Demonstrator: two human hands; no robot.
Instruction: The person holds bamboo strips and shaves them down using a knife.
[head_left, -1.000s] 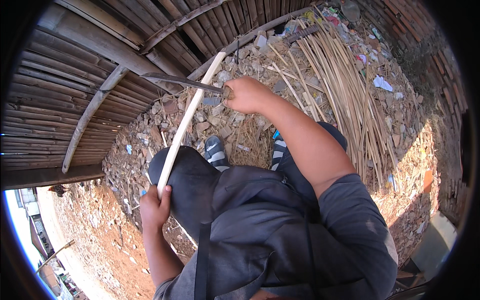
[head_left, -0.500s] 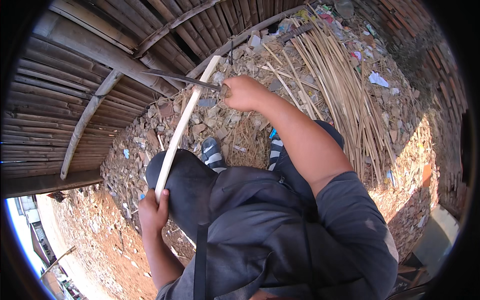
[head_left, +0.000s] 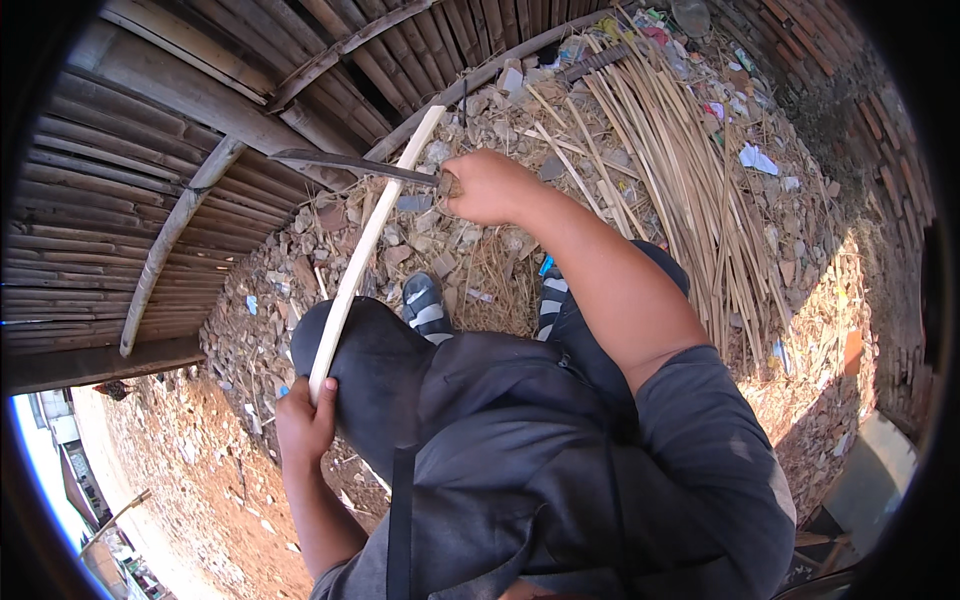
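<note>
My left hand (head_left: 305, 420) grips the near end of a long pale bamboo strip (head_left: 372, 240), which runs over my dark-trousered knee (head_left: 365, 370) and away toward the bamboo wall. My right hand (head_left: 490, 187) is closed on the handle of a long dark blade (head_left: 345, 165). The blade points left and lies across the strip near its far end, touching it. Below my hands my two feet in striped sandals (head_left: 428, 305) rest on the rubble.
A wall of dark bamboo poles (head_left: 150, 180) fills the upper left. A heap of split bamboo strips (head_left: 680, 150) lies on the rubble-strewn ground to the right. A brick wall (head_left: 860, 110) curves along the far right. Red earth (head_left: 200, 500) spreads at the lower left.
The blade and my right hand have stayed near the strip's far end, shifting only slightly. My left hand keeps its hold on the near end.
</note>
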